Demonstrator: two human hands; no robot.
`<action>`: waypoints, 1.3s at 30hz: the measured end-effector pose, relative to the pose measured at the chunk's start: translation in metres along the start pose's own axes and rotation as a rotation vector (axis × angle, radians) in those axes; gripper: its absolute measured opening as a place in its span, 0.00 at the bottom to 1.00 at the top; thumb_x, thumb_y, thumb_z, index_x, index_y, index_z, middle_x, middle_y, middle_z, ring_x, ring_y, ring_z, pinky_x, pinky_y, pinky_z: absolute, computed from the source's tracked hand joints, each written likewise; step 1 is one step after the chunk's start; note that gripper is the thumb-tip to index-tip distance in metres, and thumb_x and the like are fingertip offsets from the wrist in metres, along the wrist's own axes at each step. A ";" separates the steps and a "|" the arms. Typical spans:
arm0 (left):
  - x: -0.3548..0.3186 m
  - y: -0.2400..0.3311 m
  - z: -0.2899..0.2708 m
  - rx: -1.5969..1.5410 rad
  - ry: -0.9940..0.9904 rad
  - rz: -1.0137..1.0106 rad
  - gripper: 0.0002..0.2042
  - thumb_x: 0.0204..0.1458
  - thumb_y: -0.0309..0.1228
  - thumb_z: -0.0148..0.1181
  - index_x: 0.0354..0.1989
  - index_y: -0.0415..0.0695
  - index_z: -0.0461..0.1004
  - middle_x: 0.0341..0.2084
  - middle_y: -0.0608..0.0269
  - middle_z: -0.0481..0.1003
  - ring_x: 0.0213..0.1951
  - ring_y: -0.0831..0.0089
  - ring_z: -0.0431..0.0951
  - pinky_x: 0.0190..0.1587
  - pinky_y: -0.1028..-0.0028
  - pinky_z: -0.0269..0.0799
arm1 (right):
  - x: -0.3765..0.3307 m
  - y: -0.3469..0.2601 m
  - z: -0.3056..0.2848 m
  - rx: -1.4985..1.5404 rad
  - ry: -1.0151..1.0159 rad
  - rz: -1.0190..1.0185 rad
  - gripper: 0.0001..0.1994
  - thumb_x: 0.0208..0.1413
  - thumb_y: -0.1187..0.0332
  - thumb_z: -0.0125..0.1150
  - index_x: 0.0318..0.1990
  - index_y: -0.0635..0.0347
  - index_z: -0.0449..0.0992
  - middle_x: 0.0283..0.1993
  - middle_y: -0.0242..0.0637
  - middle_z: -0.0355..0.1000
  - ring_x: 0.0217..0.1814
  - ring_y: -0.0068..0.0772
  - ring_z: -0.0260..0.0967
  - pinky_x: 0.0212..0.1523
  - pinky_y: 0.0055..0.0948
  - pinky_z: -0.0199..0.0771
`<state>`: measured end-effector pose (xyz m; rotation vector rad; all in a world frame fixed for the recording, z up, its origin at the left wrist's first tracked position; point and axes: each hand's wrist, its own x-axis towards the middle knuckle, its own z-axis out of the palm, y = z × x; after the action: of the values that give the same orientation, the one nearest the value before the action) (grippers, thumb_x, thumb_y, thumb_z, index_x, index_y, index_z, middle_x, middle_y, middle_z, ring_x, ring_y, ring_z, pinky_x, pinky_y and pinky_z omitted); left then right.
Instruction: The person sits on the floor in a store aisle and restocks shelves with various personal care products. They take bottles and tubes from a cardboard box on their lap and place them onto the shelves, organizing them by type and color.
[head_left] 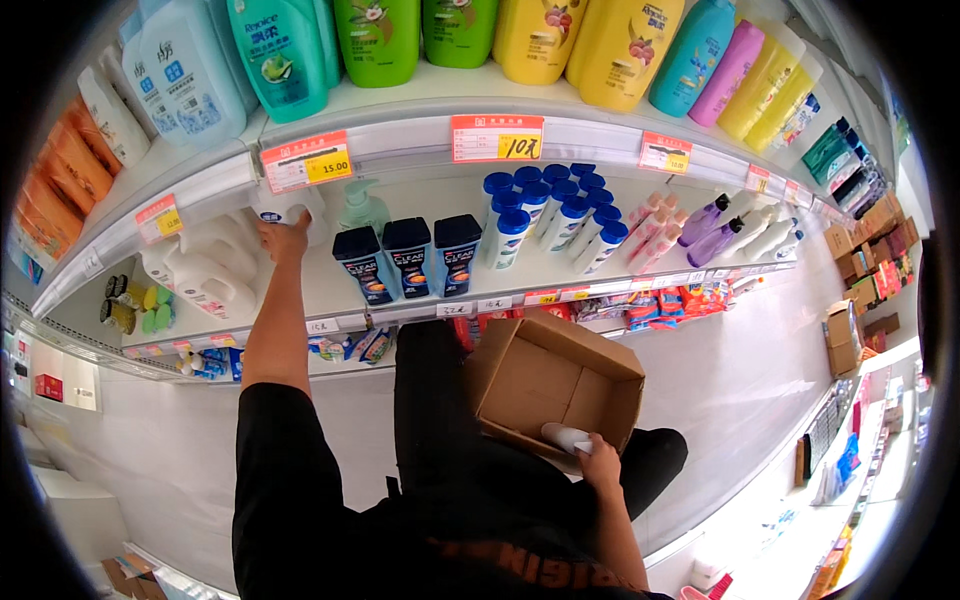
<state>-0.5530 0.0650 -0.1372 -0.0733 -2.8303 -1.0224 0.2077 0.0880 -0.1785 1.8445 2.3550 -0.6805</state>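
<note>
My left hand reaches onto the middle shelf, its fingers closed around a white bottle with a blue mark. Large white jugs stand to its left, and a pale green pump bottle is to its right. In my lap rests an open cardboard box, tilted and with its bare bottom showing. At the box's near edge my right hand grips a white bottle that lies partly over the box. My fingertips on that bottle are partly hidden.
Dark blue bottles and several blue-capped white bottles line the shelf front, with purple bottles farther right. The upper shelf overhangs them, holding large shampoo bottles. Stacked cartons stand at the far right.
</note>
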 end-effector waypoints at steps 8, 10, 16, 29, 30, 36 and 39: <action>0.005 0.003 0.008 0.095 0.003 -0.030 0.62 0.40 0.62 0.73 0.70 0.30 0.42 0.66 0.43 0.57 0.69 0.48 0.58 0.69 0.55 0.55 | 0.000 0.004 -0.002 0.013 0.020 -0.062 0.18 0.53 0.59 0.67 0.47 0.59 0.75 0.43 0.54 0.79 0.47 0.62 0.76 0.47 0.54 0.76; 0.009 -0.001 0.006 0.010 0.019 -0.079 0.62 0.41 0.62 0.73 0.70 0.30 0.40 0.65 0.43 0.57 0.68 0.47 0.59 0.68 0.55 0.57 | 0.001 0.001 -0.005 0.036 0.018 -0.061 0.18 0.52 0.59 0.68 0.47 0.58 0.76 0.43 0.54 0.79 0.47 0.62 0.76 0.47 0.54 0.76; 0.019 -0.009 0.028 0.090 0.070 -0.021 0.56 0.44 0.59 0.71 0.70 0.33 0.46 0.66 0.39 0.56 0.66 0.44 0.60 0.67 0.51 0.57 | 0.001 0.001 0.002 0.047 0.068 -0.036 0.21 0.51 0.59 0.70 0.49 0.59 0.77 0.43 0.55 0.79 0.48 0.61 0.76 0.48 0.53 0.76; -0.267 -0.054 -0.095 -0.881 -0.562 0.518 0.18 0.57 0.20 0.61 0.55 0.39 0.67 0.45 0.57 0.72 0.46 0.69 0.75 0.53 0.70 0.72 | 0.013 -0.003 -0.015 0.334 0.351 0.038 0.20 0.55 0.54 0.69 0.33 0.66 0.73 0.28 0.60 0.75 0.35 0.65 0.75 0.35 0.52 0.74; -0.298 -0.047 -0.101 -0.737 -0.681 0.481 0.14 0.57 0.21 0.61 0.51 0.40 0.70 0.44 0.59 0.73 0.44 0.70 0.76 0.52 0.71 0.72 | 0.012 -0.006 -0.022 0.357 0.387 0.058 0.21 0.55 0.54 0.69 0.32 0.66 0.72 0.27 0.60 0.74 0.34 0.66 0.74 0.34 0.53 0.72; -0.449 0.003 -0.117 -0.410 -0.993 0.823 0.19 0.51 0.24 0.64 0.52 0.39 0.72 0.50 0.48 0.73 0.55 0.48 0.73 0.60 0.59 0.68 | 0.015 -0.046 -0.085 0.523 0.314 0.104 0.23 0.55 0.53 0.68 0.27 0.69 0.71 0.23 0.57 0.70 0.25 0.59 0.71 0.30 0.45 0.71; -0.480 0.018 -0.108 -0.389 -1.010 0.957 0.33 0.48 0.27 0.68 0.64 0.39 0.63 0.62 0.46 0.65 0.65 0.48 0.64 0.69 0.57 0.59 | 0.007 -0.069 -0.115 0.622 0.225 0.070 0.21 0.55 0.56 0.68 0.26 0.68 0.70 0.20 0.41 0.67 0.23 0.31 0.64 0.27 0.34 0.66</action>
<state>-0.0641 0.0096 -0.1105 -2.2332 -2.4778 -1.4245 0.1647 0.1262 -0.0573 2.3262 2.3657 -1.3880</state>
